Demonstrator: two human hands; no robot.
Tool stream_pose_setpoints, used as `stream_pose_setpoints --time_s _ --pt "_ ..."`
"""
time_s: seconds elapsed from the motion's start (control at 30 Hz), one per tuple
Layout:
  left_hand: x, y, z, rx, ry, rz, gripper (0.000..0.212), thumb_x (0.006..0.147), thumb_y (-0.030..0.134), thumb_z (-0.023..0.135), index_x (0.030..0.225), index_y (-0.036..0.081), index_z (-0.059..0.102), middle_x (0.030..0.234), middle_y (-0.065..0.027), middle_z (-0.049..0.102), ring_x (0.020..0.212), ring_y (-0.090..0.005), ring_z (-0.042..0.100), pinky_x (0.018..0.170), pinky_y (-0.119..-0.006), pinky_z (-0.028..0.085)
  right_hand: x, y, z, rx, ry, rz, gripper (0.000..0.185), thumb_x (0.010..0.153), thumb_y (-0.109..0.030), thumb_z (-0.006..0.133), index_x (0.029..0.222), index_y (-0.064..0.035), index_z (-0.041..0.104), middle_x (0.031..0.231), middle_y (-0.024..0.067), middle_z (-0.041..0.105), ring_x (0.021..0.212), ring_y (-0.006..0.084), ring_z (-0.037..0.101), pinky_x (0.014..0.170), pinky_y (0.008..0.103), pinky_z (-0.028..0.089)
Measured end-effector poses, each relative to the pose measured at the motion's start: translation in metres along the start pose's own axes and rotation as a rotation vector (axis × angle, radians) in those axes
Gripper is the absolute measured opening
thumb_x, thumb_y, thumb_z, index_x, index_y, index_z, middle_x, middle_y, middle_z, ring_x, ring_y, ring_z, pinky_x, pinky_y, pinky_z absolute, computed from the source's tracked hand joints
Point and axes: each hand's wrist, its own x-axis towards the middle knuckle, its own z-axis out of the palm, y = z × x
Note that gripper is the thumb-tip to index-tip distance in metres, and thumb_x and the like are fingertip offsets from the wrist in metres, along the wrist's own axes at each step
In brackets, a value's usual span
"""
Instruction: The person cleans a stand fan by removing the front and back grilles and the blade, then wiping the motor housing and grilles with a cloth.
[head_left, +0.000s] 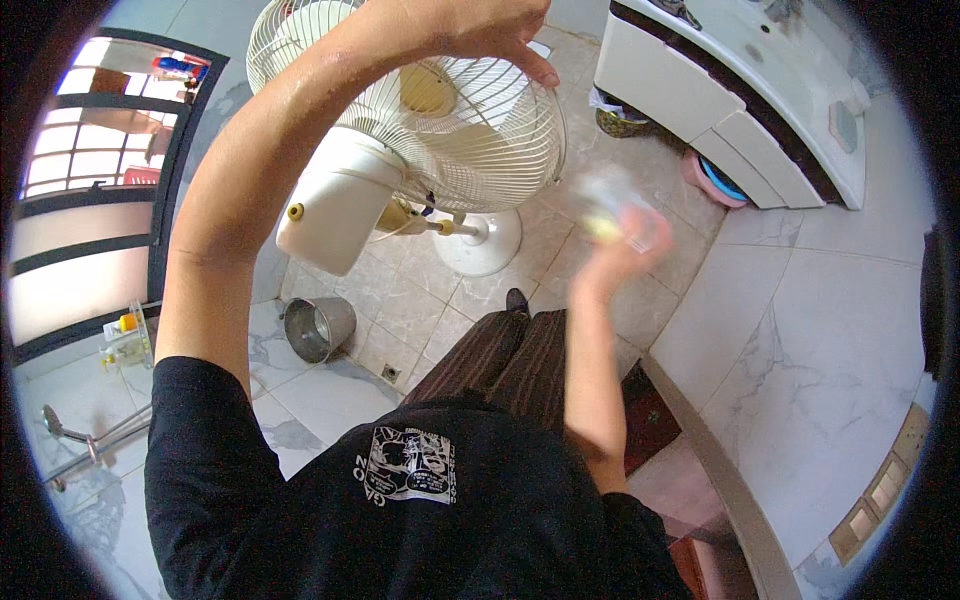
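A standing fan with a white wire cage (517, 150) is in front of me, its white motor housing (337, 199) towards me and its round base (487, 244) on the floor. My left hand (502, 34) reaches over the top of the cage, thumb at the rim; part of it lies past the picture's edge, and its hold is unclear. To the right of the cage, my right hand (637, 232) is blurred by motion. It grips a whitish and yellow cloth-like item (604, 206), too blurred to name exactly.
A metal bucket (319, 330) lies tilted near the left wall. A washbasin cabinet (675, 90) stands at the upper right, with pink and blue basins (712, 180) under it. A dark-framed window (105, 150) and a shower head (52, 420) are at the left; a floor drain (390, 373) is near my legs.
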Motion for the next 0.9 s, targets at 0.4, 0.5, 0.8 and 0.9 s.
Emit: stream_pose_setpoints --time_s 0.4,0.5,0.8,0.9 --pt "-0.005 -0.01 -0.004 0.026 -0.082 -0.133 0.055 0.059 0.063 0.065 0.065 0.009 0.068 0.059 -0.013 0.06 0.058 -0.0295 0.06 0.051 -0.038 0.046 0.032 -0.028 -0.033 -0.053 -0.061 0.019 0.04 0.082 -0.027 0.057 0.114 -0.0077 0.041 0.1 0.0111 0.05 0.072 0.0165 0.055 0.045 0.0247 0.044" --pt "-0.007 -0.016 0.005 -0.022 0.06 -0.029 0.053 0.06 0.063 0.065 0.06 0.009 0.066 0.055 -0.012 0.058 0.054 -0.0297 0.059 0.049 -0.037 0.045 0.033 -0.019 -0.026 -0.007 0.0 -0.03 0.042 0.081 -0.03 0.057 0.113 -0.0074 0.042 0.101 0.0107 0.05 0.074 0.0171 0.056 0.045 0.025 0.043" --pt "-0.011 -0.018 0.001 -0.041 0.031 -0.122 0.054 0.059 0.063 0.066 0.061 0.009 0.067 0.054 -0.013 0.057 0.053 -0.0296 0.058 0.049 -0.038 0.045 0.033 -0.026 0.011 0.046 -0.233 0.077 0.041 0.082 -0.032 0.057 0.113 -0.0089 0.043 0.096 0.0099 0.051 0.073 0.0152 0.056 0.042 0.0234 0.042" --pt "-0.013 -0.015 0.003 -0.086 0.06 -0.115 0.054 0.059 0.063 0.066 0.061 0.009 0.068 0.052 -0.0117 0.057 0.049 -0.0285 0.056 0.048 -0.037 0.044 0.051 -0.023 -0.01 0.024 -0.175 0.083 0.043 0.082 -0.033 0.057 0.114 -0.0086 0.043 0.097 0.0107 0.051 0.072 0.0161 0.057 0.042 0.0238 0.042"
